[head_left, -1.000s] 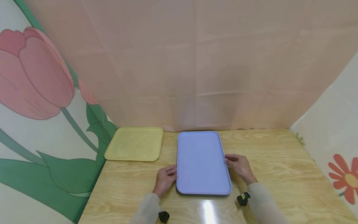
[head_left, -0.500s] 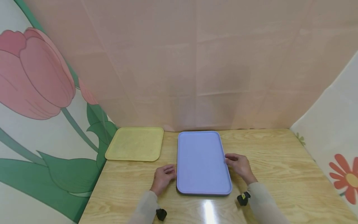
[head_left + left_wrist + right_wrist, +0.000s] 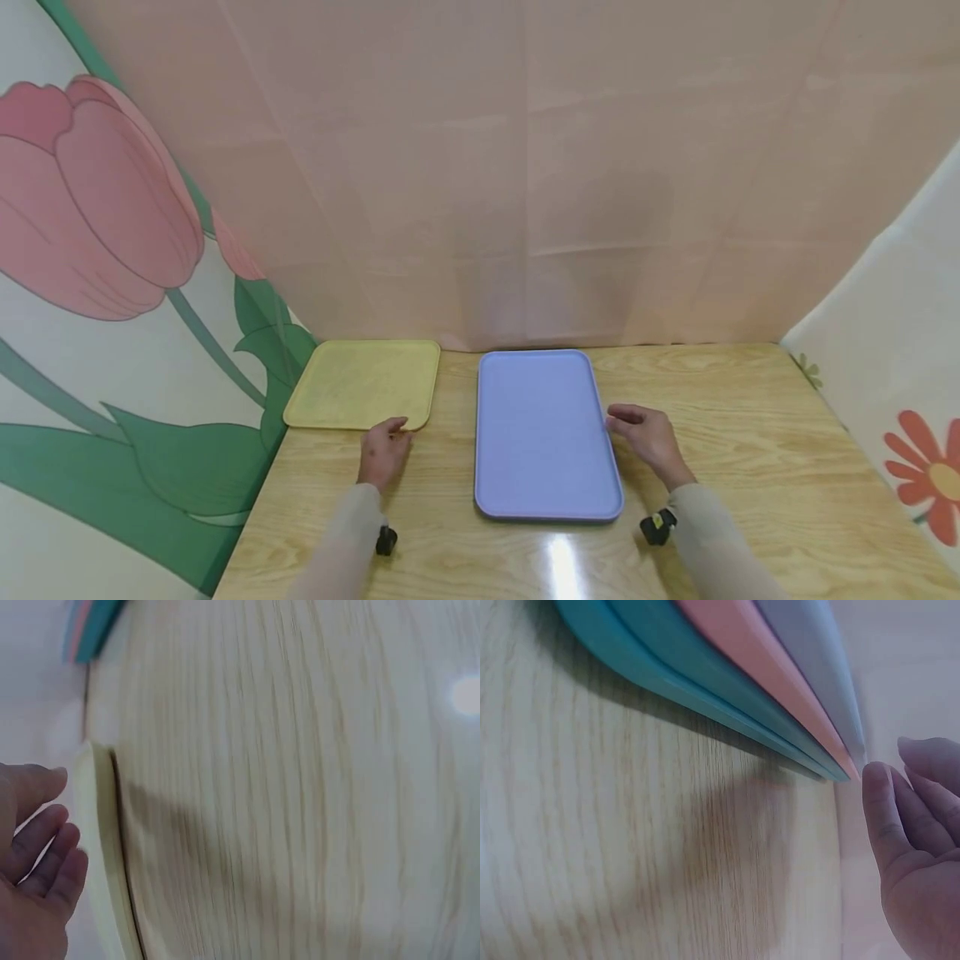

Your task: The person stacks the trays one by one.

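Observation:
A purple tray (image 3: 547, 433) lies lengthwise at mid-table. In the right wrist view it tops a stack, with a pink tray (image 3: 757, 664) and teal trays (image 3: 675, 664) beneath it. Left of the stack, a yellow tray (image 3: 360, 387) lies flat near the back wall. My left hand (image 3: 384, 454) is at the yellow tray's front edge, its fingers loosely bent and holding nothing; whether they touch the rim I cannot tell. Beside the purple tray's right edge, my right hand (image 3: 648, 442) has its fingers extended, apart from or barely at the rim.
The wood-grain table (image 3: 750, 467) extends to both sides of the stack. A plain pinkish backdrop (image 3: 525, 208) rises behind it. Flower-printed panels stand at left (image 3: 97, 250) and right (image 3: 900, 375). Each wrist wears a small black camera.
My left hand has left the purple tray's left side and moved left and forward to the yellow tray. My right hand has shifted slightly off the stack's edge. The trays have stayed put.

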